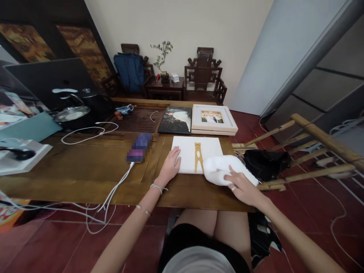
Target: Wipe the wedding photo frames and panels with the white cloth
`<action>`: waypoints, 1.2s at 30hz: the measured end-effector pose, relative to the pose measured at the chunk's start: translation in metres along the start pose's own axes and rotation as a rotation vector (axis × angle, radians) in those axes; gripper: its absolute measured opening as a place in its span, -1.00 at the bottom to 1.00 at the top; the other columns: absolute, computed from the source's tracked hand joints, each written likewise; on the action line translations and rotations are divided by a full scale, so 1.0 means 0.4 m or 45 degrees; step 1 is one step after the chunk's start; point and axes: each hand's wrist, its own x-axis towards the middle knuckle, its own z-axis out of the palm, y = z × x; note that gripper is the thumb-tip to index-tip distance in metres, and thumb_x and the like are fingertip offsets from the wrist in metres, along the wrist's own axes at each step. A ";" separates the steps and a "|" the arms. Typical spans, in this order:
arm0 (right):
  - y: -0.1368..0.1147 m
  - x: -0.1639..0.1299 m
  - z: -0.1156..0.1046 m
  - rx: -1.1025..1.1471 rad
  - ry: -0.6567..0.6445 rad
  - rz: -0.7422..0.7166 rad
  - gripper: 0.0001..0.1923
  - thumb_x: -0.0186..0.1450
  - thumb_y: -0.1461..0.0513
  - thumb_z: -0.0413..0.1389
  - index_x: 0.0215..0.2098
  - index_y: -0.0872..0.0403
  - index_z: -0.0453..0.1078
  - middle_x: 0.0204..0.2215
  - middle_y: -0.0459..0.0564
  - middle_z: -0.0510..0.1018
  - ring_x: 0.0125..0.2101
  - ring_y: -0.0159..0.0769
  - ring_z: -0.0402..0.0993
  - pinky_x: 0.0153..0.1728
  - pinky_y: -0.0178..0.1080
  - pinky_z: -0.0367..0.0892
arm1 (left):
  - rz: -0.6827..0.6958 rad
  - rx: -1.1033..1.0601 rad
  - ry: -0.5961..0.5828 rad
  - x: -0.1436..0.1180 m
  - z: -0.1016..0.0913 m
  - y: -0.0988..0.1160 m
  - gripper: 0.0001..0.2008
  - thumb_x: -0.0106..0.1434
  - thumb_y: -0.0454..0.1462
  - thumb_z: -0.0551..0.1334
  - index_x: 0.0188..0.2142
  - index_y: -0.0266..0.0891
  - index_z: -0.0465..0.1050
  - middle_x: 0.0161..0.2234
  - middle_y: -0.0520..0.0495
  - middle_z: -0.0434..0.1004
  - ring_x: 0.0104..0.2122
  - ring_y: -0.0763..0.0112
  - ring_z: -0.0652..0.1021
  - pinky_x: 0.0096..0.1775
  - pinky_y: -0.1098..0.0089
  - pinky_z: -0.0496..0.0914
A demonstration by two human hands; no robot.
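My left hand (170, 167) lies flat with its fingers stretched over the left edge of a white rectangular panel (184, 153) on the wooden table. A tan bear-shaped figure with long legs (198, 157) shows on the panel; whether it is printed or a loose piece I cannot tell. My right hand (241, 185) grips a fluffy white cloth (220, 167), fingers pressed into it. The cloth covers the panel's lower right corner and hangs toward the table's right edge. Part of my right fingers is hidden in its folds.
Behind the panel lie a dark photo print (175, 120) and a pale picture frame (214, 118). A phone (138, 148) with a white cable is at left, past it a glass-lidded pot (72, 113) and a power strip (25, 157). A bamboo rack (313, 138) stands right of the table.
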 end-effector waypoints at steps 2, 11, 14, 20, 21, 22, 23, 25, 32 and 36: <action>0.006 -0.003 -0.006 -0.001 -0.019 0.053 -0.62 0.16 0.37 -0.11 -0.21 0.03 0.47 -0.13 0.05 0.54 0.01 -0.09 0.36 0.04 -0.04 0.18 | -0.003 -0.001 0.001 0.000 -0.001 0.001 -0.63 0.27 -0.32 0.04 0.06 -0.32 0.33 0.16 -0.28 0.28 0.20 0.16 0.25 0.21 0.03 0.11; 0.107 0.304 -0.061 -0.048 0.148 0.214 -0.57 0.24 0.30 -0.11 0.00 0.15 0.42 -0.01 0.06 0.49 0.03 -0.14 0.33 0.04 -0.22 0.15 | -0.002 0.004 -0.002 0.002 -0.001 0.000 -0.64 0.27 -0.32 0.04 0.05 -0.30 0.33 0.16 -0.27 0.29 0.20 0.17 0.26 0.21 0.03 0.12; 0.122 0.371 -0.075 -0.071 0.195 0.226 -0.55 0.26 0.30 -0.13 0.04 0.19 0.38 0.06 0.10 0.43 0.06 -0.13 0.28 0.04 -0.24 0.12 | -0.002 -0.017 0.012 0.000 0.000 -0.001 -0.64 0.27 -0.32 0.04 0.05 -0.28 0.33 0.16 -0.25 0.29 0.20 0.18 0.25 0.21 0.04 0.12; 0.079 0.311 -0.044 -0.131 0.143 0.153 -0.64 0.23 0.32 -0.13 -0.20 0.15 0.48 -0.26 0.08 0.59 -0.18 -0.13 0.44 -0.04 -0.21 0.16 | -0.009 0.004 -0.006 0.002 0.002 0.004 -0.63 0.27 -0.32 0.03 0.06 -0.31 0.32 0.16 -0.29 0.28 0.20 0.15 0.25 0.21 0.01 0.11; 0.066 0.277 -0.035 -0.145 0.130 0.135 -0.64 0.22 0.33 -0.13 -0.20 0.14 0.48 -0.32 0.07 0.60 -0.22 -0.13 0.45 -0.03 -0.19 0.16 | -0.012 0.008 -0.008 0.002 0.002 0.006 -0.63 0.27 -0.32 0.03 0.06 -0.32 0.32 0.16 -0.29 0.28 0.20 0.15 0.25 0.21 0.01 0.11; 0.052 0.238 -0.027 -0.157 0.113 0.116 -0.64 0.21 0.34 -0.13 -0.20 0.13 0.47 -0.36 0.05 0.59 -0.24 -0.13 0.46 0.00 -0.16 0.14 | -0.013 0.011 -0.008 0.003 0.002 0.008 -0.63 0.27 -0.33 0.03 0.06 -0.32 0.32 0.16 -0.29 0.28 0.20 0.15 0.25 0.21 0.02 0.12; 0.037 0.196 -0.020 -0.171 0.105 0.089 -0.63 0.21 0.35 -0.14 -0.19 0.12 0.46 -0.37 0.04 0.59 -0.25 -0.12 0.46 0.02 -0.12 0.13 | -0.015 0.011 -0.006 0.004 0.002 0.009 -0.63 0.27 -0.33 0.03 0.06 -0.32 0.32 0.16 -0.29 0.28 0.20 0.15 0.25 0.21 0.03 0.12; 0.004 0.110 -0.013 -0.164 0.027 0.027 -0.65 0.17 0.37 -0.14 -0.27 0.08 0.46 -0.44 0.01 0.57 -0.28 -0.12 0.46 0.02 -0.07 0.14 | -0.019 0.006 -0.001 0.004 0.002 0.012 -0.63 0.27 -0.33 0.03 0.05 -0.34 0.32 0.16 -0.30 0.28 0.20 0.15 0.25 0.21 0.04 0.12; -0.034 0.007 -0.035 0.008 -0.136 -0.004 -0.63 0.16 0.37 -0.12 -0.25 0.01 0.47 -0.29 0.03 0.58 -0.16 -0.14 0.45 0.09 -0.05 0.10 | -0.017 0.014 0.002 0.002 0.003 0.006 -0.63 0.27 -0.32 0.03 0.06 -0.32 0.32 0.16 -0.29 0.28 0.20 0.15 0.25 0.21 0.03 0.11; 0.027 0.143 -0.049 0.066 0.068 0.228 -0.59 0.21 0.30 -0.11 -0.06 0.08 0.45 -0.08 0.06 0.53 -0.01 -0.11 0.36 0.04 -0.11 0.18 | -0.008 0.012 -0.006 0.002 0.002 0.002 -0.63 0.27 -0.32 0.03 0.06 -0.34 0.32 0.16 -0.30 0.28 0.20 0.16 0.24 0.22 0.05 0.10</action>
